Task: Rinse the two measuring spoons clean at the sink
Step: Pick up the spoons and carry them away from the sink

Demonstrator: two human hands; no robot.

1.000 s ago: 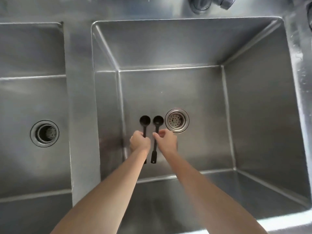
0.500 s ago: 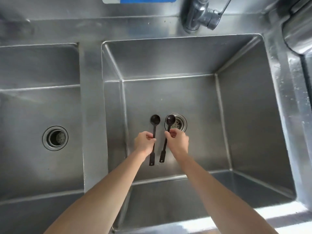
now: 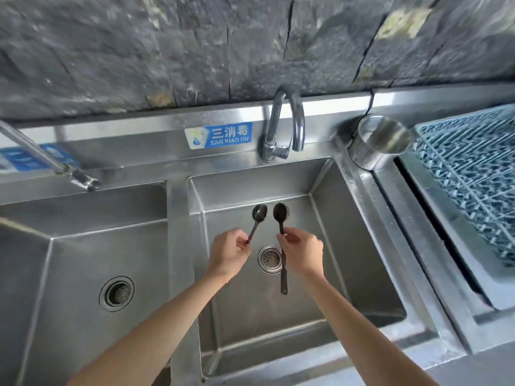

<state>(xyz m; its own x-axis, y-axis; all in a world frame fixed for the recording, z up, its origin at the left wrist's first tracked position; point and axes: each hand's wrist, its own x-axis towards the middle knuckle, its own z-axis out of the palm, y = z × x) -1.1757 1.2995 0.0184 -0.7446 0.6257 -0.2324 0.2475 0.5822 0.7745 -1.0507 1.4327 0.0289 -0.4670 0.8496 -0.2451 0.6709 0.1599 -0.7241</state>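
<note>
I hold two black measuring spoons over the right steel sink basin [image 3: 328,246]. My left hand [image 3: 229,256] grips the handle of the left spoon [image 3: 258,215], whose bowl points away from me. My right hand [image 3: 302,253] pinches the right spoon [image 3: 279,215] partway along its handle, and the long handle end hangs down below the fingers. Both spoon bowls sit side by side, raised above the basin floor and its drain strainer [image 3: 269,259]. The curved faucet [image 3: 284,121] stands behind the basin with no water running.
A second basin [image 3: 83,246] with an open drain [image 3: 117,293] lies to the left, with a slanted tap [image 3: 47,160] over it. A steel pot [image 3: 376,140] stands on the counter at right, beside a blue dish rack [image 3: 468,176]. A dark stone wall rises behind.
Both hands have lifted the spoons off the basin floor and raised them toward the faucet. The view has tilted up, bringing in the faucet, wall, pot and rack.
</note>
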